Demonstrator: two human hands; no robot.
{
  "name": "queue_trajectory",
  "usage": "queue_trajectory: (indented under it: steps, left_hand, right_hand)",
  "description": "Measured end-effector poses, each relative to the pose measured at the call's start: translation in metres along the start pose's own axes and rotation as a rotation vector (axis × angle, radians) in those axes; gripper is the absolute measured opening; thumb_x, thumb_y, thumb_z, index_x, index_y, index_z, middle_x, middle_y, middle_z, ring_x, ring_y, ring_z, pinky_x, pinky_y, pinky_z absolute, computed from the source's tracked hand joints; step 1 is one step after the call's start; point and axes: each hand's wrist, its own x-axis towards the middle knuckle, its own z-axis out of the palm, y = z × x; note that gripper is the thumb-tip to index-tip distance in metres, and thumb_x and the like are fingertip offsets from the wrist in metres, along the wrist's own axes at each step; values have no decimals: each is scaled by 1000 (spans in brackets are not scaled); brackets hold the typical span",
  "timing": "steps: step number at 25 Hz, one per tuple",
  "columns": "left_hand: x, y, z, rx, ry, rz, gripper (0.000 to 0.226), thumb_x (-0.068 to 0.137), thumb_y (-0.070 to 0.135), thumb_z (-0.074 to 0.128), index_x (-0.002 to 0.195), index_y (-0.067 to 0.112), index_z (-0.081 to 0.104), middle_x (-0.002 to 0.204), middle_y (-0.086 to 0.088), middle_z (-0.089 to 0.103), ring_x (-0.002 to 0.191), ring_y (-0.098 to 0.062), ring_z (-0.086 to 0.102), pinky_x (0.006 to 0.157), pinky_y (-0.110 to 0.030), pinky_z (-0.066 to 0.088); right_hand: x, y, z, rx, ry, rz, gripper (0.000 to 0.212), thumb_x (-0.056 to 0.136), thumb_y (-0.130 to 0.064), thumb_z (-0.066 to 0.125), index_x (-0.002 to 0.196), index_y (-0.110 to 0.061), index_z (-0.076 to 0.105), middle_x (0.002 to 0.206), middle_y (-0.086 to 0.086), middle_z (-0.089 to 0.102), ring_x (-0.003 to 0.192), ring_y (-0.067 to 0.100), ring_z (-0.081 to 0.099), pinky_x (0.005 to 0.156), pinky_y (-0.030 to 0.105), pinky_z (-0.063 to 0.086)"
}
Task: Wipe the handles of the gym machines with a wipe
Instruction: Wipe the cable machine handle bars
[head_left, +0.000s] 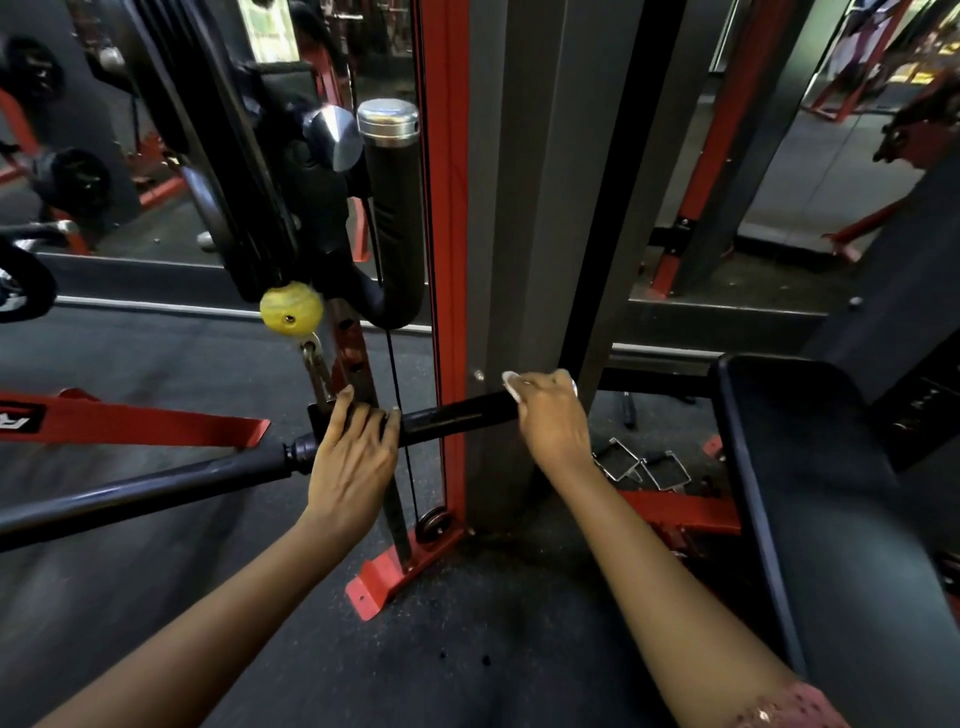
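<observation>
The white wipe (511, 385) is pressed against the right end of the black bar handle (457, 415) by the right hand (550, 418), fingers curled over both (only a corner of wipe shows). The left hand (353, 452) grips the handle near its middle, fingers wrapped over. Both forearms reach forward. The red machine upright (447, 260) stands just behind.
</observation>
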Motion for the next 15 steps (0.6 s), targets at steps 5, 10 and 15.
queue_trajectory:
  steps: [5, 10, 15]
  left_hand:
    - [33, 41, 2, -105, -108, 97, 72, 64, 41, 78, 124, 8, 57, 114, -20, 62, 113, -38, 55, 109, -48, 22]
    - [87, 63, 9, -372, -360, 95, 58, 94, 46, 42, 145, 28, 21, 137, -8, 44, 125, -27, 44, 99, -38, 37]
    - [87, 69, 10, -378, -338, 87, 52, 96, 45, 35, 145, 31, 22, 134, -4, 46, 121, -24, 45, 97, -35, 38]
  right_hand:
    - [-38, -2, 6, 30, 166, -83, 33, 78, -2, 55, 106, -15, 67, 105, -3, 68, 82, 17, 51, 85, 22, 38]
    - [-58, 16, 17, 80, 247, -31, 34, 82, -12, 42, 101, -6, 70, 104, 1, 69, 83, 11, 44, 68, 24, 51]
    - [-38, 37, -4, 128, 455, 118, 30, 82, -10, 45, 95, -7, 71, 99, 2, 70, 80, 16, 48, 74, 22, 45]
